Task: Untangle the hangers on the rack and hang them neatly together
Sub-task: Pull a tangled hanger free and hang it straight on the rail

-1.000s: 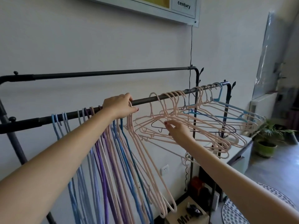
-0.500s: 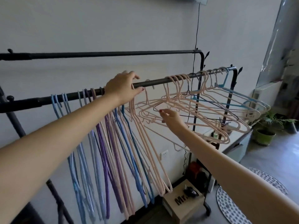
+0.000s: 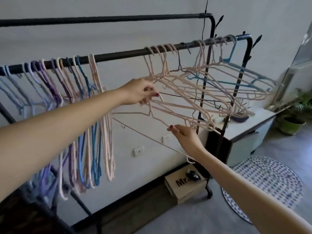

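Note:
A black rack rail runs from left to right. At its left end, blue, purple and pink hangers hang straight down in a tidy bunch. On the right half, a tangle of pink hangers mixed with a black and a blue hanger sticks out sideways. My left hand pinches the near corner of that tangle. My right hand grips the lower edge of a pink hanger that is tilted below the tangle.
A second, higher rail runs behind. Under the rack stands a cardboard box. A white cabinet sits at the right, with a potted plant beyond and a dotted round mat on the floor.
My left hand came off the rail and took hold of the tangle's near corner. My right hand dropped lower, to a hanger's bottom edge. The camera view tilted down.

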